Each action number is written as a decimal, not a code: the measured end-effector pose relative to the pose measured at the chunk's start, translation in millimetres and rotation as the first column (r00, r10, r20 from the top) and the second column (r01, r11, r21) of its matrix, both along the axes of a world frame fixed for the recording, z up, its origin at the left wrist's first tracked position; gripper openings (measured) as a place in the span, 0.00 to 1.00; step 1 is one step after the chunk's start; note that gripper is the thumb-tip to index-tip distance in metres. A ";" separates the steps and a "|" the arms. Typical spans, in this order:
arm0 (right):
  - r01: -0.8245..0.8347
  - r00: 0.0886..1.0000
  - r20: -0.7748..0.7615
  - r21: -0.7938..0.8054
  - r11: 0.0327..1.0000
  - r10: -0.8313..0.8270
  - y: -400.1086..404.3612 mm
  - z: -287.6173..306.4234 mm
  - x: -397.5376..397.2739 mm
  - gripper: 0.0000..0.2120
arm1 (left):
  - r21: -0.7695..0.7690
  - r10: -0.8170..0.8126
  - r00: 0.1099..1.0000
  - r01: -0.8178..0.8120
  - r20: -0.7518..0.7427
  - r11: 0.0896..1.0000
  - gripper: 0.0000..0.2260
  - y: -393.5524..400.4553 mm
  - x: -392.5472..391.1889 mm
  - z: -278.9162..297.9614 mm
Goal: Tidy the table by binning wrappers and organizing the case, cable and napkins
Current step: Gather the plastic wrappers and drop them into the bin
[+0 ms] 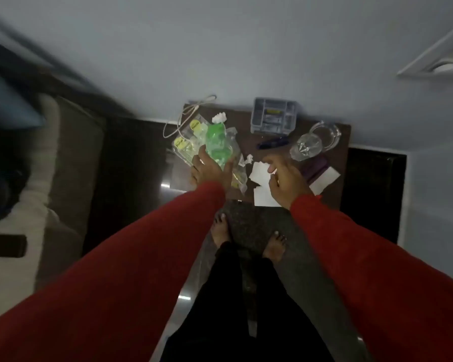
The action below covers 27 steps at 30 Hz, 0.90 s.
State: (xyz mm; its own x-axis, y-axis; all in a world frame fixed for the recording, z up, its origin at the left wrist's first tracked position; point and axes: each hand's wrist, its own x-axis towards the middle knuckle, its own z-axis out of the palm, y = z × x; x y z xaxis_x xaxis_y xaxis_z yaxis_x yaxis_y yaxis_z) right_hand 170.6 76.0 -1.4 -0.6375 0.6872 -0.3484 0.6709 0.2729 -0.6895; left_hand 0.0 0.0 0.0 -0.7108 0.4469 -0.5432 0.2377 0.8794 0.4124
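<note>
Head view: wrapper step, I reckon. L hand (207,167) is down on the green wrapper (216,145) at bench (249,148) centre-left, fingers spread round it, closing but can't tell if gripped. R hand (285,178) hovers over napkins (259,176) at 4 o'clock of it, fingers half-curled, holding nothing I can see. Next: pinch wrapper w/ the clear ones (187,142) at 9 o'clock, lift, bin them; bin not in sight. Cable (183,118) loops at 11, partly under wrappers, could snag. Case (273,116) at 1 o'clock; pen (272,142) and clear tub (315,141) near, out of the way.
</note>
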 end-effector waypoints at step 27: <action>0.194 0.896 -0.191 -0.645 0.739 -0.402 -43.0 -78.5 -169.2 0.15 | 0.384 0.386 0.604 -0.769 0.697 0.511 0.32 -42.7 -60.1 -74.4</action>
